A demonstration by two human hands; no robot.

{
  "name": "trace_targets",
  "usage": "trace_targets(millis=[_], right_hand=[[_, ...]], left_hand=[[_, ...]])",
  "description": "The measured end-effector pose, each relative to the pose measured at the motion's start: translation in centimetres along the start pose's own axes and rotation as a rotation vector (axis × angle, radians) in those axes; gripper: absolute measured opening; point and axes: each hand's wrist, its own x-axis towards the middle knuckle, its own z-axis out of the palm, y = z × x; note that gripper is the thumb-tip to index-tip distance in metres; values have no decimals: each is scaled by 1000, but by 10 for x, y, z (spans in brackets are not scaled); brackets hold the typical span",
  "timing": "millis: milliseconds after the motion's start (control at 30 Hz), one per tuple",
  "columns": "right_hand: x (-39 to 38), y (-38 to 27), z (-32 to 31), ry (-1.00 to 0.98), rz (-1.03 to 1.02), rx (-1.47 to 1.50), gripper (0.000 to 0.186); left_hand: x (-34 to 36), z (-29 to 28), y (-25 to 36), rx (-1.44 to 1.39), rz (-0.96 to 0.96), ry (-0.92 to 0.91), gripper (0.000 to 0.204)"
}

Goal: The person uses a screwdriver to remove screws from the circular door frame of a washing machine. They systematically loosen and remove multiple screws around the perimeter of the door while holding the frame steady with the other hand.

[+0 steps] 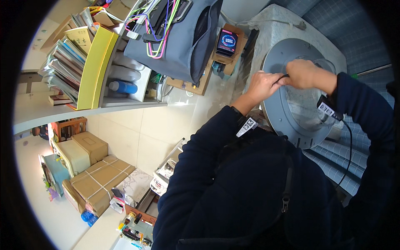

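A large grey ring point(275, 112) with a transparent bowl-shaped centre point(306, 106) stands tilted in front of me, like a round appliance door. Over its upper part my two hands meet, fingertips nearly touching. My left hand point(261, 88) is closed in a pinch on a thin dark strip point(285, 76), of which only a short piece shows. Curled into a fist at the strip's other side is my right hand point(303, 74); its palm and most of its fingers are hidden. Whether the strip is attached to the ring I cannot tell.
Blue checked cloth point(354, 33) hangs at the right beside a pale worn surface point(271, 25). A dark grey bag point(175, 54) and an open carton point(232, 46) stand to the left. Further left are a shelf of books point(62, 71) and tied cardboard boxes point(102, 179).
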Motion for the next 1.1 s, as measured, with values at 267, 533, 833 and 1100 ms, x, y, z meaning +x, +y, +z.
trace_targets(millis=[267, 533, 833, 1100], right_hand=[[6, 7, 5, 107, -259, -163, 19], [6, 16, 24, 516, -611, -549, 11], [3, 10, -16, -11, -111, -17, 34], [-10, 0, 16, 200, -286, -286, 18]], left_hand=[[15, -25, -6, -81, -79, -323, 21], [27, -21, -22, -195, -117, -483, 25], [24, -11, -16, -200, -114, -321, 17], [41, -29, -20, -304, -121, -596, 22]])
